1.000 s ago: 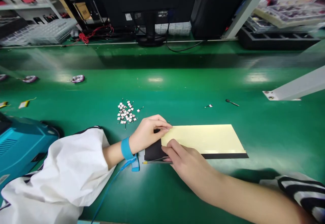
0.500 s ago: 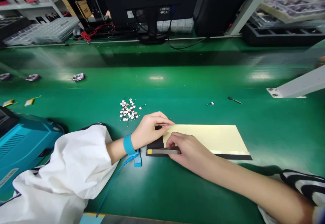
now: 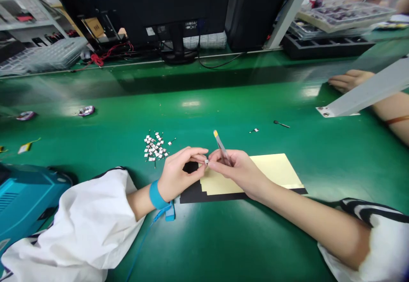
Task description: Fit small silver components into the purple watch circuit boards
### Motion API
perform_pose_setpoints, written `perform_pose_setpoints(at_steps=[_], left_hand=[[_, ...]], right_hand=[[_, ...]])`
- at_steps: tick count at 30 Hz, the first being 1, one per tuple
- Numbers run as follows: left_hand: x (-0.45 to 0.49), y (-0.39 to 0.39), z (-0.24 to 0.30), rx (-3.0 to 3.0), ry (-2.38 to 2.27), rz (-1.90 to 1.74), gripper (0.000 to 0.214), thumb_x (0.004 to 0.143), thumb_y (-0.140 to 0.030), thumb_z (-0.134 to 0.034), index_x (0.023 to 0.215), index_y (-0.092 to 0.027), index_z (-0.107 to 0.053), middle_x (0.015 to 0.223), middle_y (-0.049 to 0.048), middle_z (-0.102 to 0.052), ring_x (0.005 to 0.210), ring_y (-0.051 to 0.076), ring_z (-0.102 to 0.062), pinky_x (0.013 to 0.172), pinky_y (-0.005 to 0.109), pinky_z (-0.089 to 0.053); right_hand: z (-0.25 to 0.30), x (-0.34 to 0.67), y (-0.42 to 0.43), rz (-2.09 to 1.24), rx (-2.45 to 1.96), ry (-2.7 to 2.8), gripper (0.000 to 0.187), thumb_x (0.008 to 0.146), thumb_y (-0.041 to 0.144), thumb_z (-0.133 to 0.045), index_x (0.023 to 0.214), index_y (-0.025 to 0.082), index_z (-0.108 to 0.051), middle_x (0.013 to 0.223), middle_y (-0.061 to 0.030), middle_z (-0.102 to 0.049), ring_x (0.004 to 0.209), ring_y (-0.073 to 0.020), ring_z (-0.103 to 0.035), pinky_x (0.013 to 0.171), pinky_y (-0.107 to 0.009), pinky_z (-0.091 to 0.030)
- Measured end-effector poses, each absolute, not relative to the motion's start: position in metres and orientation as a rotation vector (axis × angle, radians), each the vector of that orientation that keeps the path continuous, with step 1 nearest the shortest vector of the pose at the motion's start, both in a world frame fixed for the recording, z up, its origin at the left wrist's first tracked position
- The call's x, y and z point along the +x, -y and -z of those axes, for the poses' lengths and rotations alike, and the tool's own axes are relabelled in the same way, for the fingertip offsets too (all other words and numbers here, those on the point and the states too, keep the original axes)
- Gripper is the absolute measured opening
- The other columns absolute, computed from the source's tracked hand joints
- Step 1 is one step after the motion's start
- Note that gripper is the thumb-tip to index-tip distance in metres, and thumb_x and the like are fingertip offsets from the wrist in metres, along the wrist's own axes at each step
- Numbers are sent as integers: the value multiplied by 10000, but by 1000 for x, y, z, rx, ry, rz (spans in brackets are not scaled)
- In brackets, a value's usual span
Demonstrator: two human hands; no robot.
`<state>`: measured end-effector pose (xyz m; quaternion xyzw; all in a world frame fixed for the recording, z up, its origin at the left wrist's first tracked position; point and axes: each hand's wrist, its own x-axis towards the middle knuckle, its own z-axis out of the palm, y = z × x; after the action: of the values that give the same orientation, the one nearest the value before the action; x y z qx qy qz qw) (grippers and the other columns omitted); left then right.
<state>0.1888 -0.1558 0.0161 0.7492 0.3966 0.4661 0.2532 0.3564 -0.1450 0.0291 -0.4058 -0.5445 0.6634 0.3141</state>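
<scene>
A tiny white part (image 3: 206,162) is pinched between the fingertips of my left hand (image 3: 182,169), and my right thumb and forefinger meet it from the other side. My right hand (image 3: 244,173) also keeps hold of tweezers (image 3: 223,149), grey with a yellow end that points up and away. Beneath both hands lies a pale yellow sheet (image 3: 275,169) on a black backing (image 3: 191,188), partly hidden by my fingers. Beyond my left hand is a loose pile of small white parts with dark leads (image 3: 155,148). A blue strap (image 3: 157,194) circles my left wrist.
One similar part (image 3: 254,130) and a small dark tool (image 3: 281,124) lie farther right. A teal machine (image 3: 32,205) stands at the left. A white metal post (image 3: 361,90) meets the bench at the right, with another person's hand (image 3: 351,79) beyond it. A monitor (image 3: 172,9) stands behind.
Both hands have risen off the sheet's left edge, and their fingertips now meet at the small part. The tweezers have swung from pointing left to pointing up. Another person's arm shows at right.
</scene>
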Motion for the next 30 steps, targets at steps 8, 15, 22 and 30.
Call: perform_pose_setpoints(at_steps=[8, 15, 22, 30], left_hand=[[191, 157, -19, 2188, -1114, -1275, 280, 695, -66, -614, 956, -133, -537, 779, 5, -611, 705, 46, -616, 715, 92, -509], [190, 156, -18, 2258, -1117, -1276, 252, 698, -67, -614, 931, -120, -535, 759, 3, -613, 692, 39, -611, 698, 84, -497], [190, 157, -19, 2250, -1117, -1248, 224, 711, -92, -614, 918, -127, -534, 762, 4, -619, 683, 48, -614, 685, 106, -510], [190, 158, -15, 2274, -1124, -1151, 202, 735, -105, -586, 916, -141, -503, 791, -3, -611, 696, 44, -616, 692, 101, -515]], right_hand=[[-28, 353, 148, -1757, -1067, 1377, 224, 734, 343, -595, 694, 129, -544, 710, -8, -509, 704, -102, -452, 640, -224, -309], [-26, 353, 147, -1734, -1105, 1404, 199, 713, 319, -601, 687, 128, -553, 724, -12, -534, 717, -110, -479, 648, -229, -335], [-25, 353, 146, -1648, -1135, 1359, 210, 674, 300, -644, 620, 124, -542, 670, -17, -553, 682, -116, -506, 636, -237, -361], [-28, 355, 141, -1655, -1170, 1454, 256, 648, 337, -656, 670, 127, -512, 572, 35, -458, 513, -51, -359, 495, -186, -279]])
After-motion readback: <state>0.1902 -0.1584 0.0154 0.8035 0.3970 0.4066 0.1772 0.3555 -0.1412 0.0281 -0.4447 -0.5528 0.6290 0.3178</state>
